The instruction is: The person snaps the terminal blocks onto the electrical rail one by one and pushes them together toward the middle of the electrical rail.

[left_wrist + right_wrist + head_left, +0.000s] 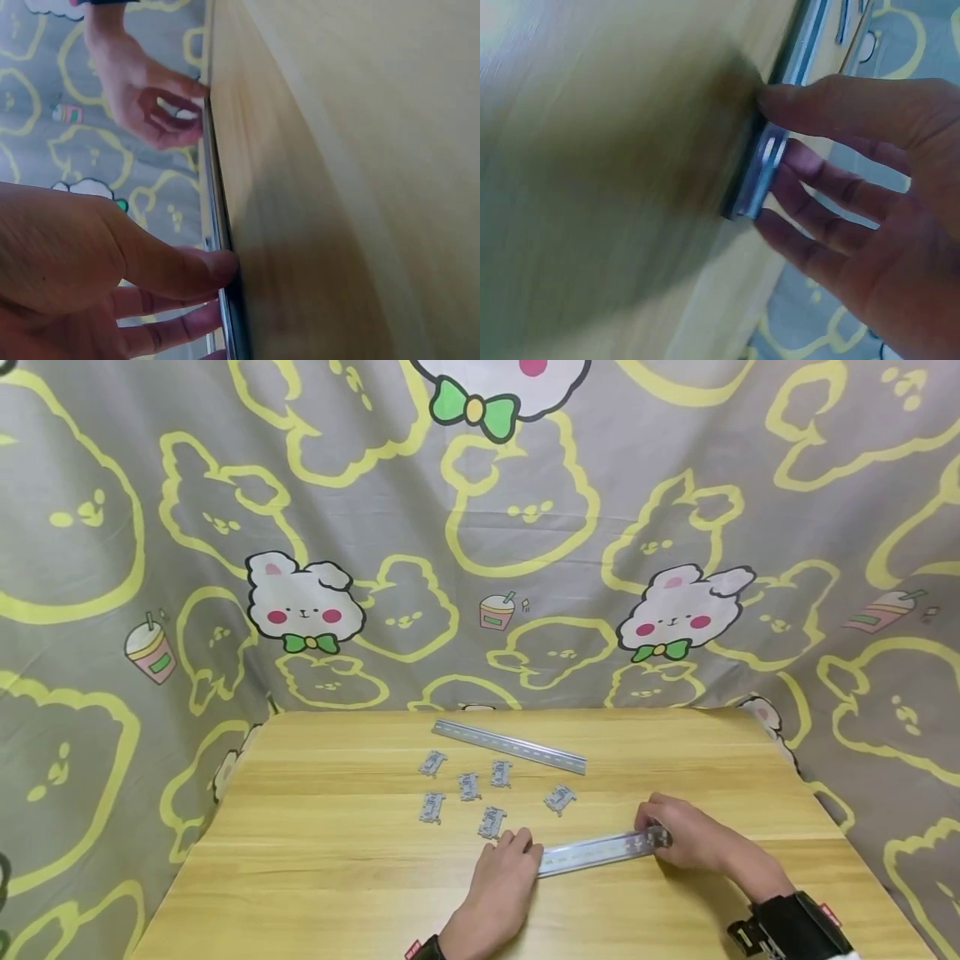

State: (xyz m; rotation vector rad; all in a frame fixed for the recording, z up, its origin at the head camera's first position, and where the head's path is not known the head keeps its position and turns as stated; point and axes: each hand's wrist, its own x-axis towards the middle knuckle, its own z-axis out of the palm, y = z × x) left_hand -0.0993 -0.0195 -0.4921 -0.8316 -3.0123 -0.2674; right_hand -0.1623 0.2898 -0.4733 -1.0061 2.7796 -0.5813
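A slotted metal DIN rail (pixel 592 853) slants across the front of the wooden table, its right end a little farther back. My left hand (pixel 504 885) grips its left end, thumb on the near edge and fingers at the far one. At the other end my right hand (pixel 693 835) pinches the rail; in the right wrist view the thumb (pixel 795 105) lies on the near side and the fingertips along the far edge. Part of each end is hidden by the hands. Beyond them lie several grey terminal blocks, the closest one (pixel 492 822) just past the left fingers.
A second DIN rail (pixel 510 747) lies toward the back of the table (pixel 337 860). Between the two rails the other terminal blocks are scattered, one (pixel 560 798) apart on the right. A patterned curtain (pixel 420 527) hangs behind and at both sides.
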